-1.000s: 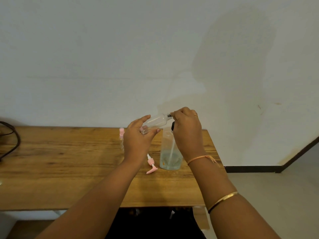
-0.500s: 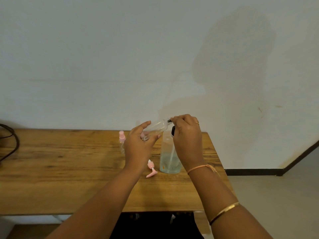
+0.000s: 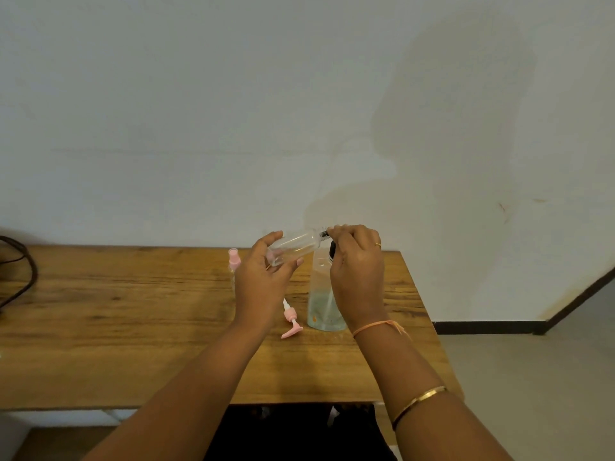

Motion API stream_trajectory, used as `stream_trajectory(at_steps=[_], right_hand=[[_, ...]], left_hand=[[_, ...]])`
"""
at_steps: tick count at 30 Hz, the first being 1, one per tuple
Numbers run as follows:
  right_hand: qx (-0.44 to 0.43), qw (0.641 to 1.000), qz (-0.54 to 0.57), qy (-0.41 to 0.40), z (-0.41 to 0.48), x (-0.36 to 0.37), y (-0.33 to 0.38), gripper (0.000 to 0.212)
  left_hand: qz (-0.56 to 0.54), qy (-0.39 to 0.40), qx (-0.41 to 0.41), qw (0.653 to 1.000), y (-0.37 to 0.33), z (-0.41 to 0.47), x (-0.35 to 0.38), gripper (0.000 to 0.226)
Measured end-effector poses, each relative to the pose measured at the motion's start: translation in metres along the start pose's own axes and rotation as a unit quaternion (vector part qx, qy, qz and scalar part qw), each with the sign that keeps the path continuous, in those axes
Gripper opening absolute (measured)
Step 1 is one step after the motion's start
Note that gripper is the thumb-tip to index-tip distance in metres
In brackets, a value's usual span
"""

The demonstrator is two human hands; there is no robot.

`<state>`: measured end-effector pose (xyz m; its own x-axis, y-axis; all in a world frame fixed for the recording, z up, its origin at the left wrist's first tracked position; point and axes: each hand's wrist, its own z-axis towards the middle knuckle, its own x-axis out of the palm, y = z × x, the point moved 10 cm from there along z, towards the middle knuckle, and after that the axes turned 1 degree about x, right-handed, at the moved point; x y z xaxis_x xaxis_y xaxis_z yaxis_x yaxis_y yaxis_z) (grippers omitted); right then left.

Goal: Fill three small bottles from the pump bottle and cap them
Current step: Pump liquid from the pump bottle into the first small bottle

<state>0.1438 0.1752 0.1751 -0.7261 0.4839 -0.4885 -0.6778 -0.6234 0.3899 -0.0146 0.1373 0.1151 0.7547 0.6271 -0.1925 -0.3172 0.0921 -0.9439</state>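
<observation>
A: Head view, from the left: dark cable point(image 3: 20, 271) at the edge of the wooden table point(image 3: 116, 311). Any containers near it?

B: None until further right. Then 1 pink-capped small bottle point(image 3: 234, 261), upright on the table, just behind the left hand point(image 3: 263, 287). Mostly hidden, so cannot tell the contents.

A: And in that hand?

B: Curled round a clear small bottle point(image 3: 293, 247), held up above the table, tilted with the neck up and to the right. Looks empty; hard to be sure through clear plastic.

A: Below it?

B: 1 pink pump head point(image 3: 291, 319), lying on its side on the table, white stem pointing away, just left of the pump bottle point(image 3: 321, 301).

A: Standing?

B: Upright on the table, partly behind the right hand point(image 3: 357, 271). Pale bluish liquid in the lower part only, clear above. Something black near its top, mostly covered.

A: Right hand's grip?

B: Fingertips pinching a small dark piece point(image 3: 323, 233) at the neck of the tilted bottle. Cap or nozzle, cannot tell. Thread band point(image 3: 379, 325) at the wrist, gold bangle point(image 3: 419, 397) further up the arm.
</observation>
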Motion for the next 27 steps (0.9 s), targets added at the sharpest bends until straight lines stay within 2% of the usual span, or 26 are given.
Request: stream_trajectory(at_steps=[12,22,27], right_hand=[[-0.012,0.999,-0.027,0.045,0.018,-0.003,0.006,0.027],[-0.006,1.000,-0.011,0.006,-0.001,0.000,0.001,0.028],[0.000,1.000,-0.025,0.018,0.001,0.003,0.001,0.029]], left_hand=[[-0.009,-0.008,0.002,1.000,-0.005,-0.003,-0.004,0.053],[-0.010,0.003,-0.010,1.000,0.004,0.001,-0.003,0.052],[-0.005,0.002,-0.013,1.000,0.004,0.001,-0.003,0.051]])
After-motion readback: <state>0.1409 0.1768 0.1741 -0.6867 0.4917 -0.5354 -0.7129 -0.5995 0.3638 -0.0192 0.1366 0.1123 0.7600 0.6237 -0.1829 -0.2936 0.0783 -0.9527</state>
